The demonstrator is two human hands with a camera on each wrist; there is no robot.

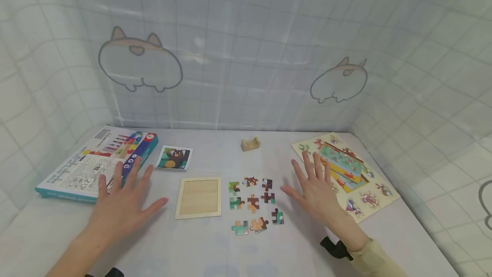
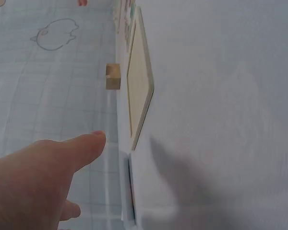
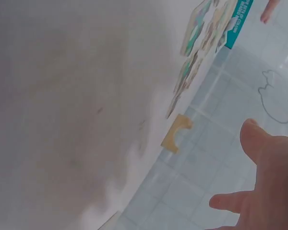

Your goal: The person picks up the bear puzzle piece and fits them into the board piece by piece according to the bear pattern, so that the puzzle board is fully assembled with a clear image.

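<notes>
My left hand (image 1: 122, 206) hovers with fingers spread, just left of a square wooden puzzle tray (image 1: 200, 198) and overlapping the corner of a flat box in the head view. My right hand (image 1: 317, 189) has its fingers spread too, to the right of the loose pieces and partly over a wooden board. Neither hand holds anything. Between them lie several jigsaw pieces (image 1: 253, 203) in rough rows, showing brown, green and orange parts of a picture. The tray has a raised pale rim (image 2: 146, 67) and a bare inside. Above it lies a bear picture card (image 1: 174, 158).
A box (image 1: 96, 157) with printed toys lies at the left. A small notched wooden block (image 1: 250, 144) stands at the back. On the right, a board with animal pictures (image 1: 370, 200) carries colourful cards (image 1: 342, 161). A patterned curtain (image 1: 246, 54) encloses the table.
</notes>
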